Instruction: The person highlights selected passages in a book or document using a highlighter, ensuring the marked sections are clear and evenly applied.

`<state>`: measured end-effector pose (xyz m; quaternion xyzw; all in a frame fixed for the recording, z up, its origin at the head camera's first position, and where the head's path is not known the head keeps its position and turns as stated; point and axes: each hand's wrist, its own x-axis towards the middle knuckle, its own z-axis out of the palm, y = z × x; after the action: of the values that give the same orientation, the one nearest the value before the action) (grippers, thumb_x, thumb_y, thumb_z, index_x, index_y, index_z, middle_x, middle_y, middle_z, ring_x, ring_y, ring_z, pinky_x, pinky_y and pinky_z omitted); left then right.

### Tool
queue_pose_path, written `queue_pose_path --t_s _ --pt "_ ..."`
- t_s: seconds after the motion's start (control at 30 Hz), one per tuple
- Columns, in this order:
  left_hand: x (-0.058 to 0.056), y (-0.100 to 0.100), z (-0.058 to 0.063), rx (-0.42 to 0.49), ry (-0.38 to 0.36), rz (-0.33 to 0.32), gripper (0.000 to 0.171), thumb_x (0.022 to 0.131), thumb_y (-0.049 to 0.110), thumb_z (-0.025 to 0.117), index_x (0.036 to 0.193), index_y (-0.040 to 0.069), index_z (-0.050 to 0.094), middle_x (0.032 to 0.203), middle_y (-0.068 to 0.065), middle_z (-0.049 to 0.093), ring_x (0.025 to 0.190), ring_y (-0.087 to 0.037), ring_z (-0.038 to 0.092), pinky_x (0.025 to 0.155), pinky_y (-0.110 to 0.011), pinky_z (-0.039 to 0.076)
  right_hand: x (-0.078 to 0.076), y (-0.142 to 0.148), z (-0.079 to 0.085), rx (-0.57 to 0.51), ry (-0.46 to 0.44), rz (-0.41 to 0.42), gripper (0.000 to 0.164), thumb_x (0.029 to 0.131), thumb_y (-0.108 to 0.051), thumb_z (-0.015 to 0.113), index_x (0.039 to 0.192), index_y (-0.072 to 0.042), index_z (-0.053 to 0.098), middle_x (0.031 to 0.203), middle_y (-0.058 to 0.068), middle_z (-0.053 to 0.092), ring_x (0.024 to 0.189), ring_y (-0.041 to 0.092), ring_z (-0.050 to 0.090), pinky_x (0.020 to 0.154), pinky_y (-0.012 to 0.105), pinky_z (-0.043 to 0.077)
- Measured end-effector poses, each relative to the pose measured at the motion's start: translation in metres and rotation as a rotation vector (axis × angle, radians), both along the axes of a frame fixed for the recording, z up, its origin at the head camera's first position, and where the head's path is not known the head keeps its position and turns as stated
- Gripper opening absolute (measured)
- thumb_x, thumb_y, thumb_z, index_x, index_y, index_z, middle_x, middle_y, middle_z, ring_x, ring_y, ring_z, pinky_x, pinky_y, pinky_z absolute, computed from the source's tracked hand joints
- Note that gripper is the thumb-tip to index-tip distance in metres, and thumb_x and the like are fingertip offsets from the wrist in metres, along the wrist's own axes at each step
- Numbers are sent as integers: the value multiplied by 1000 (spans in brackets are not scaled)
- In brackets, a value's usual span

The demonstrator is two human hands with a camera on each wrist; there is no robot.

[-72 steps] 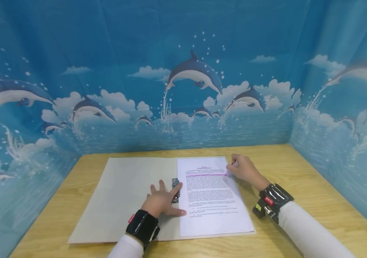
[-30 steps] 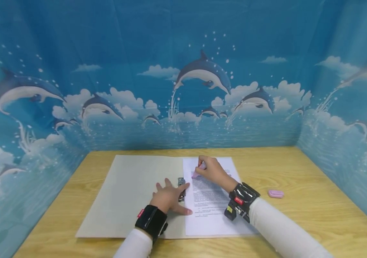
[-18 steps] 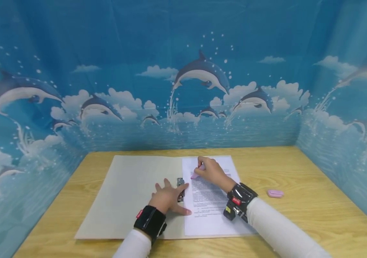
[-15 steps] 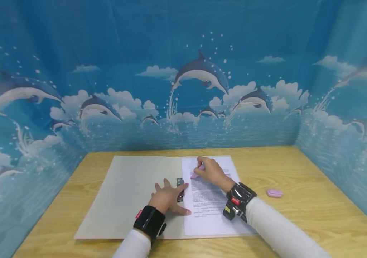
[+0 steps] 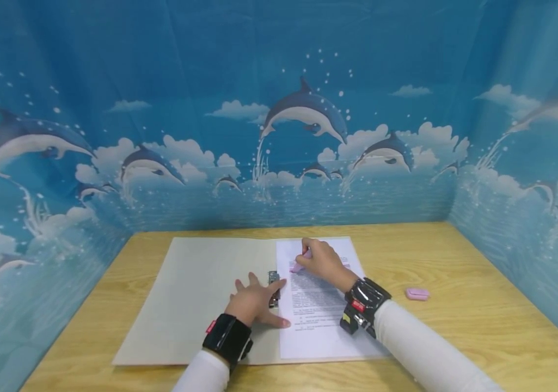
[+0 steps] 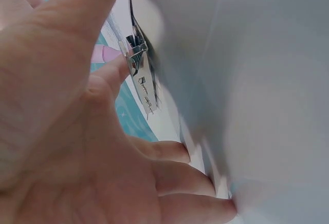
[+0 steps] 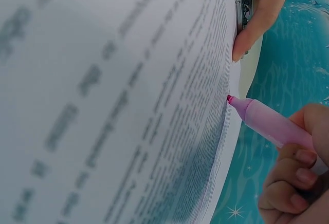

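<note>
My right hand (image 5: 324,263) grips a pink highlighter (image 7: 272,125) over the upper left of the printed sheet (image 5: 327,343). In the right wrist view its dark pink tip is right at the left end of the text lines. A pink highlighted line (image 5: 346,265) shows just right of that hand, partly hidden by it. My left hand (image 5: 254,304) lies with spread fingers on the open folder (image 5: 200,283), beside the metal clip (image 5: 273,288) at the fold. Its thumb and index finger reach onto the sheet's left edge.
The highlighter's pink cap (image 5: 417,294) lies on the wooden table (image 5: 474,305), right of the folder. A blue dolphin-print curtain (image 5: 279,201) rises behind the table and along both sides.
Since the earliest frame, my right hand with the highlighter has moved from the sheet's right edge to its left side, uncovering the cap. Over the last half second both hands stay nearly still.
</note>
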<state>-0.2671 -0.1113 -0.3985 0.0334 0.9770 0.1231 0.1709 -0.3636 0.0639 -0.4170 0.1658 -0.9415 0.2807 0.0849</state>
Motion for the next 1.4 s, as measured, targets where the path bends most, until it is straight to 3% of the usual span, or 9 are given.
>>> queue_pose_path --t_s 1.4 --pt "-2 4 -1 1 -35 15 97 56 60 76 142 35 38 152 -34 16 130 -62 13 101 -74 28 2 36 3 13 -14 -79 19 75 -20 66 68 -13 49 58 1 48 52 14 43 43 26 31"
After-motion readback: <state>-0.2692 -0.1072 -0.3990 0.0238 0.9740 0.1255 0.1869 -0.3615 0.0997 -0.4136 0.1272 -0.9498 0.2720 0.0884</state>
